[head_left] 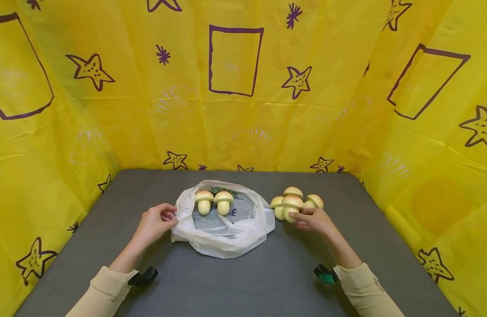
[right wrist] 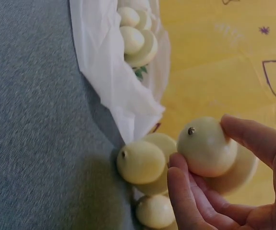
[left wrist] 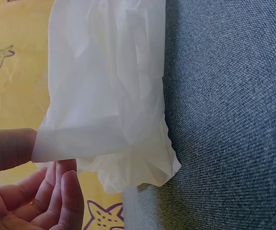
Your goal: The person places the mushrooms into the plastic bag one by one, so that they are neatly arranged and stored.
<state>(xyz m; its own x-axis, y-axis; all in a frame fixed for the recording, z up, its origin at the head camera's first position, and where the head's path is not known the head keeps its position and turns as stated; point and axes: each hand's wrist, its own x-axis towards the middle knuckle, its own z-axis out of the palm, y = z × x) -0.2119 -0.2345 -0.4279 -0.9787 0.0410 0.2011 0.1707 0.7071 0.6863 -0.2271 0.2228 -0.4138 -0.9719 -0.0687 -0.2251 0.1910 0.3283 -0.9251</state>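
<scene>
A white plastic bag [head_left: 227, 252] lies with its mouth spread wide, and two toy mushrooms [head_left: 223, 198] with yellowish stems and orange-tinged caps are inside it. My left hand [head_left: 155, 223] pinches the bag's left rim between thumb and fingers; the left wrist view shows the thin plastic [left wrist: 99, 91] hanging from that pinch. To the bag's right, my right hand [head_left: 316, 220] holds a mushroom [right wrist: 205, 149] by its stem, thumb on one side and fingers on the other. Three more mushrooms [head_left: 316, 201] are grouped around and behind the held one.
A dark grey cloth-covered table [head_left: 235, 290] carries everything. Yellow fabric [head_left: 330, 39] with purple starfish and frame drawings hangs at the back and both sides. The bag's right edge comes close to the leftmost loose mushroom [head_left: 277, 207].
</scene>
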